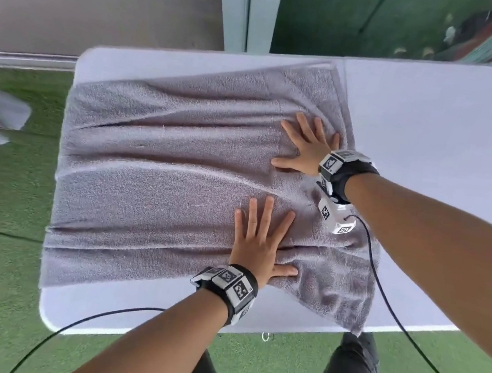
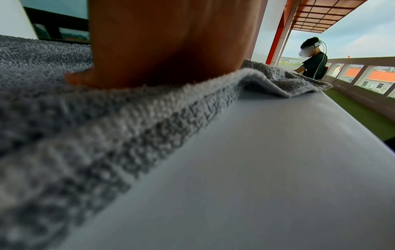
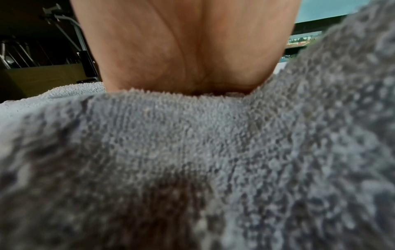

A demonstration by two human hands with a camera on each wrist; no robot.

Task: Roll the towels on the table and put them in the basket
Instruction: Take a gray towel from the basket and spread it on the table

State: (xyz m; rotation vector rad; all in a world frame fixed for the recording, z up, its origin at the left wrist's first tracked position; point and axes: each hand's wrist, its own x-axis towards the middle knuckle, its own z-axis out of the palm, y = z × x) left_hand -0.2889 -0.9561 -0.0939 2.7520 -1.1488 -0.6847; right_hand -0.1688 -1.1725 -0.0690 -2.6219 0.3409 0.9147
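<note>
A grey towel [image 1: 163, 177] lies spread and wrinkled over the left end of the white table [image 1: 440, 146], its near right corner hanging over the front edge. My left hand [image 1: 259, 239] presses flat on the towel's near right part, fingers straight and spread. My right hand [image 1: 306, 145] presses flat on the far right part, fingers spread too. In the left wrist view my palm [image 2: 166, 44] sits on the towel [image 2: 64, 118] beside bare table [image 2: 256, 169]. The right wrist view shows my palm [image 3: 188, 47] on towel pile [image 3: 192, 152]. No basket is in view.
Green artificial turf [image 1: 1, 282] surrounds the table. Another grey cloth [image 1: 0, 112] shows at the left edge. Cables [image 1: 385, 292] trail from both wrists across the table's front edge. Another person [image 2: 313, 62] stands far off by a railing.
</note>
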